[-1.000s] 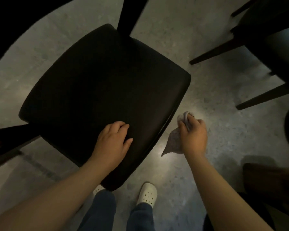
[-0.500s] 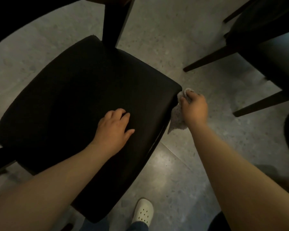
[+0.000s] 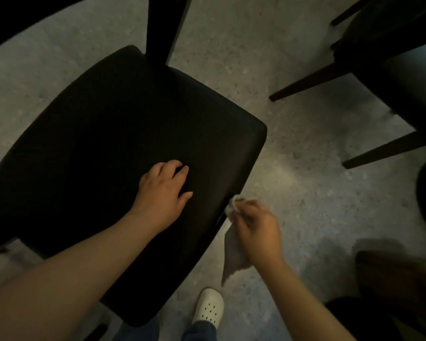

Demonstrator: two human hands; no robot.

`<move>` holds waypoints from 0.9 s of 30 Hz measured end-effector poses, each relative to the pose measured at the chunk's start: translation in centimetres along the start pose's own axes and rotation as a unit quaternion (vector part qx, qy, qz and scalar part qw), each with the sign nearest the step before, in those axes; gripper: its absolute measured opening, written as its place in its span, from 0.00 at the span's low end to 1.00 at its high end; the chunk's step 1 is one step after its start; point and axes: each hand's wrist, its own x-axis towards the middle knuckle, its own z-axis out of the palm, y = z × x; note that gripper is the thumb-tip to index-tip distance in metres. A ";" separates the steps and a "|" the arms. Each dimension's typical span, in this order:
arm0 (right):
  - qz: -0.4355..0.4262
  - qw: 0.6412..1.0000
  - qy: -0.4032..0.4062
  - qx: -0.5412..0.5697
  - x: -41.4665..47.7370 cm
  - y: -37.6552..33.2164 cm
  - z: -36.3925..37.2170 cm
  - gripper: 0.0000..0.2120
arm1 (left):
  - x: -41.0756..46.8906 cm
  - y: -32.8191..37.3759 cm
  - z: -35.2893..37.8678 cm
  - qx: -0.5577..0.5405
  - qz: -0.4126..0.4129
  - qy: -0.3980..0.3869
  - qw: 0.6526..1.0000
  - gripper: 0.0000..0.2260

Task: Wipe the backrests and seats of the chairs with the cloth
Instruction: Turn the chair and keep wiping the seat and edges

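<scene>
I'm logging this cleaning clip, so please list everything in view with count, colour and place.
chair seat: one, black, centre-left, fills most of the view
upright post: one, dark, top, at the seat's far edge
second chair: one, dark, upper right, two legs showing
cloth: one, pale grey, at the seat's right edge, hanging down
floor: one, grey, speckled, all around
brown object: one, lower right, too dim to identify
shoe: one, white with holes, bottom centre
trouser legs: two, blue, bottom edge
left hand: one, rests on the seat
right hand: one, its grip on the cloth, beside the seat's right edge
</scene>
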 end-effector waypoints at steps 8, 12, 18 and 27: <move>0.066 0.993 0.084 -0.046 11.9 0.0 -2.8 0.16 | -0.1 -0.3 0.6 0.003 0.006 0.014 1.000 0.28; 0.056 0.995 0.086 -0.020 7.3 -0.5 -0.2 0.13 | -0.2 -0.4 0.5 0.000 0.009 0.015 1.000 0.28; -0.017 1.000 -0.019 -0.002 1.3 0.3 -1.1 0.07 | -0.2 -0.3 0.3 -0.004 0.009 0.005 1.000 0.30; 0.069 0.994 0.076 -0.034 18.9 -0.3 -6.1 0.14 | 0.0 -0.6 1.1 -0.009 0.009 0.015 1.000 0.31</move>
